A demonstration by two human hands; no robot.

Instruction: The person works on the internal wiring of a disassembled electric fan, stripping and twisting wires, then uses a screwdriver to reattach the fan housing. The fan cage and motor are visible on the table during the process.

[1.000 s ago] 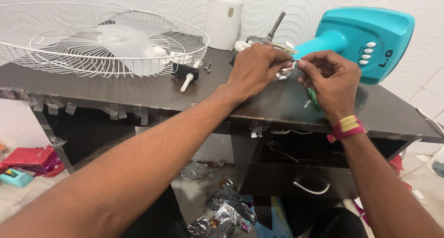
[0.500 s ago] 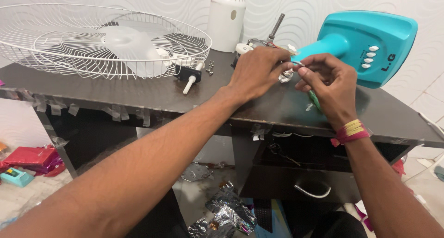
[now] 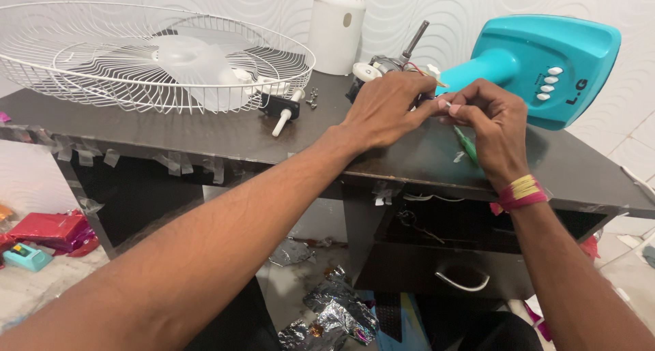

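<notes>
My left hand (image 3: pixel 385 109) rests on the bare fan motor (image 3: pixel 385 68) lying on the dark table (image 3: pixel 225 136), its fingertips pinching something small next to the motor's wires. My right hand (image 3: pixel 488 122) meets it fingertip to fingertip, pinched on the same small light-coloured piece (image 3: pixel 443 103); what the piece is I cannot make out. A green-handled screwdriver (image 3: pixel 467 144) lies on the table under my right hand. The motor's shaft (image 3: pixel 416 40) sticks up towards the wall. The teal fan base with white buttons (image 3: pixel 546 68) lies on its side just right of the motor.
A white wire fan guard (image 3: pixel 89 47) with a translucent blade (image 3: pixel 198 64) fills the table's left half. A white motor cover (image 3: pixel 336 30) stands at the back. A black knob piece (image 3: pixel 283 112) and small screws (image 3: pixel 312 97) lie between. Foil scraps (image 3: pixel 334 310) litter the floor.
Both hands stay together at the motor, shifting only slightly; the view has tilted a little.
</notes>
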